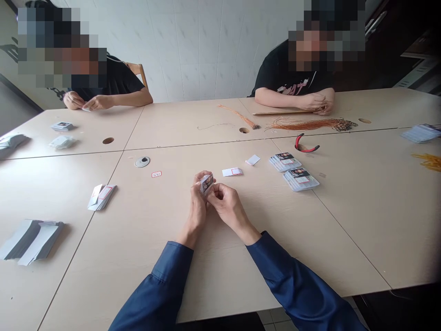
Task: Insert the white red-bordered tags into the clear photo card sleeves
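Note:
My left hand [198, 207] and my right hand [225, 205] are raised together just above the pale wooden table [165, 285]. Between their fingers they pinch a small printed card packet [207, 183], tilted, with its dark picture facing me. Nearest on the right lie a white label [232, 172] and two stacks of printed packets [285, 162] [301, 179]. To the left, a small red-edged label [156, 174] and a loose pile of white cards [101, 197] rest on the tabletop.
Across the table, a co-worker's hands [317, 102] work beside bundles of copper-coloured cords [312, 124]. Another person's hands [86, 102] sit at the far left. Red-handled pliers [305, 143] lie near a table hole. Grey packets [31, 241] lie at my left.

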The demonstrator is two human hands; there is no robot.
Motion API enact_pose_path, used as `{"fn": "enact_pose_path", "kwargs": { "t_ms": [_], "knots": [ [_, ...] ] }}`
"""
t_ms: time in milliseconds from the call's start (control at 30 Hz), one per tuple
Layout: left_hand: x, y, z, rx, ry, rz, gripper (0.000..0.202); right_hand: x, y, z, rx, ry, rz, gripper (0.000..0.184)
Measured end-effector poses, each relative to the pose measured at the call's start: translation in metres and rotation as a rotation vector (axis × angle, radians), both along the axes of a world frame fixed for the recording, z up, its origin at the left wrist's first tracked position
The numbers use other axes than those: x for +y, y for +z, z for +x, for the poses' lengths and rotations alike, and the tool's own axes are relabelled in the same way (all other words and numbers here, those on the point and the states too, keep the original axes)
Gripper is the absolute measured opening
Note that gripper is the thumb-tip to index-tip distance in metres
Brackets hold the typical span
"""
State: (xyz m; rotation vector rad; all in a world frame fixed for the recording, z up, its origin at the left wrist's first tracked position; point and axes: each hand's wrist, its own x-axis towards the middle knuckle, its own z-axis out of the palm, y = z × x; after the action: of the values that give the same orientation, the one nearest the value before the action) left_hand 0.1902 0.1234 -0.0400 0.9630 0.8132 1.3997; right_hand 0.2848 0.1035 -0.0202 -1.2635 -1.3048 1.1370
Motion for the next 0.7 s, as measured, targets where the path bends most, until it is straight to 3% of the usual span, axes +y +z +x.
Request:
{"fn": "enact_pose_path", "kwargs": {
  "t_ms": [167,433,700],
  "knots": [
    [-0.0003,0.0009,0.0006,0.044,0.004,-0.029,0.032,-0.0009,0.0014,0.0010,0.027,0.014,0.030,0.020],
    [-0.0033,0.0059,-0.0008,0.171,0.013,0.062,0.029,0.0000,-0.0016,-0.0003,0.046,0.016,0.003,0.024],
    [-0.0024,0.0043,0.0018,0.066,0.003,0.006,0.029,-0.0003,-0.0026,0.0005,-0.014,-0.010,0.025,0.020]
  ]
}}
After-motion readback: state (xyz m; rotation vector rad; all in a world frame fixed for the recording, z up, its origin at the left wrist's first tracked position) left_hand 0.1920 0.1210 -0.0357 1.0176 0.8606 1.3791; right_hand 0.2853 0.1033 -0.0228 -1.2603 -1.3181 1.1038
